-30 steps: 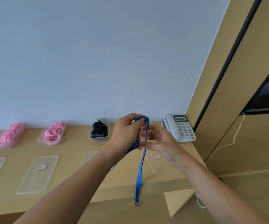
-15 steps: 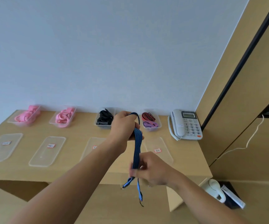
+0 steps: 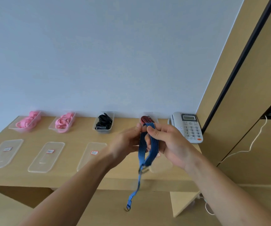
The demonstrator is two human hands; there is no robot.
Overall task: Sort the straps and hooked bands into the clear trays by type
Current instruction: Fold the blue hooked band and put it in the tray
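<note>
- Roughly L to R along back of desk [image 3: 33, 178]: 1st clear tray [image 3: 13, 128] w/ pink straps [image 3: 27, 122]; 2nd tray [image 3: 53, 128] also w/ pink loops [image 3: 64, 122]; 3rd tray [image 3: 102, 130] w/ black straps [image 3: 103, 122].
- Front row: flat clear lids [image 3: 2, 159], labelled, lying apart from trays.
- L hand [image 3: 126, 142]: fingers curled, pinching top of the fold of blue hooked band [image 3: 142, 147]; a bit blurred.
- Band is mid-air over desk front, doubled into a loop. Loose tail hangs down w/ metal hook [image 3: 127, 208] at its end.
- R hand [image 3: 169, 144]: thumb + fingers clamped on same fold, fingers thru the loop.
- 4th tray [image 3: 155, 116] just behind the hands, red/black bands [image 3: 145, 119] in it; phone [image 3: 186, 126] far R.
- Step, prob.: bundling the band before drop-off.
- Next, prob.: gather the tail, then carry to 4th tray, which looks like the matching type. Risk: hook snagging on the rim.
</note>
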